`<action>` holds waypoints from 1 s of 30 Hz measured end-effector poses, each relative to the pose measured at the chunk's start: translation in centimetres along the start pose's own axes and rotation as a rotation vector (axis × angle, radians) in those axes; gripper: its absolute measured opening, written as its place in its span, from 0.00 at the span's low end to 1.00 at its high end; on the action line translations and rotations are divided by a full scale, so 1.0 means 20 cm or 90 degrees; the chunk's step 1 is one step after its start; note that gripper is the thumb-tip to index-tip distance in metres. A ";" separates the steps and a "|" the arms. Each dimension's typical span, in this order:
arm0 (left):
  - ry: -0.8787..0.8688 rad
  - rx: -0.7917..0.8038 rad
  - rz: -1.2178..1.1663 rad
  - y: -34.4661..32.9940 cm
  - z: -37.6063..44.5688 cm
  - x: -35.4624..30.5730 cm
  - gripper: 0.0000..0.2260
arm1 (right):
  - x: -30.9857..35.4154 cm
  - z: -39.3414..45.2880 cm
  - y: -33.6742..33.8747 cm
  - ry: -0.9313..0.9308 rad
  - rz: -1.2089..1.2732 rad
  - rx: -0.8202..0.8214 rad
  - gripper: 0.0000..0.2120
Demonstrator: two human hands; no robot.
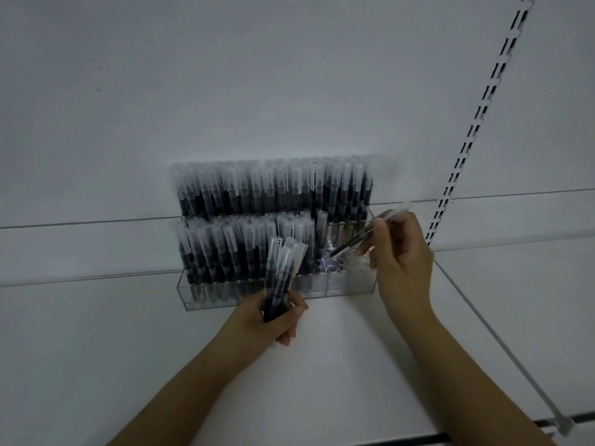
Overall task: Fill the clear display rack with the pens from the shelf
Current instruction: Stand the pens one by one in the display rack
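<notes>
Head view: clear display rack (pixel 351 286) nearly full, empty slots at rack's right end. Right hand (pixel 402 252) pinches single pen (pixel 354 241) mid-barrel, tip angled into gap. Left hand (pixel 277 320) grips pen bundle (pixel 281 272) at rack's front. Pens light, stiff, smooth, likely slippery; hold barrel, not cap.

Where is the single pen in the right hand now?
The single black pen is tilted in the right hand, its tip over the clear rack's empty right front compartment.

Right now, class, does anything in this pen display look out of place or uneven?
Yes: the front row's right end is bare while the rest is packed tight. One pen beside that gap stands taller than its neighbours.
</notes>
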State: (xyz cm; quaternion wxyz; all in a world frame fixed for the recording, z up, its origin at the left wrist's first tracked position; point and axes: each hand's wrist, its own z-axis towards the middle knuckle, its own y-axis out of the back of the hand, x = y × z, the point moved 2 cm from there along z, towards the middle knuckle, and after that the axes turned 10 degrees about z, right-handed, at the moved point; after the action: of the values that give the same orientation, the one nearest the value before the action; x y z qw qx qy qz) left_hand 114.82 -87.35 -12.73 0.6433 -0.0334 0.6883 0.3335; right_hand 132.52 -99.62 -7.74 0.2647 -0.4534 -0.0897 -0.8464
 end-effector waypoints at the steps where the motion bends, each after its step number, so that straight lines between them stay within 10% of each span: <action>1: 0.003 -0.008 0.001 0.00 0.00 0.00 0.03 | -0.01 0.01 0.01 0.012 -0.033 -0.008 0.07; 14: 0.016 -0.032 0.021 -0.02 -0.01 0.00 0.03 | -0.04 0.08 -0.17 0.053 -0.390 0.286 0.11; 30: 0.012 -0.035 0.006 0.00 0.00 0.02 0.03 | -0.11 -0.03 -0.20 0.195 -0.565 0.189 0.11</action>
State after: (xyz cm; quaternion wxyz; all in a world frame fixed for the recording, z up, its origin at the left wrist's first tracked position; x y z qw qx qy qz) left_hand 114.72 -87.25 -13.21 0.6340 -0.0514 0.6851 0.3551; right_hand 131.06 -95.65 -9.51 -0.0498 -0.1990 -0.3540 -0.9125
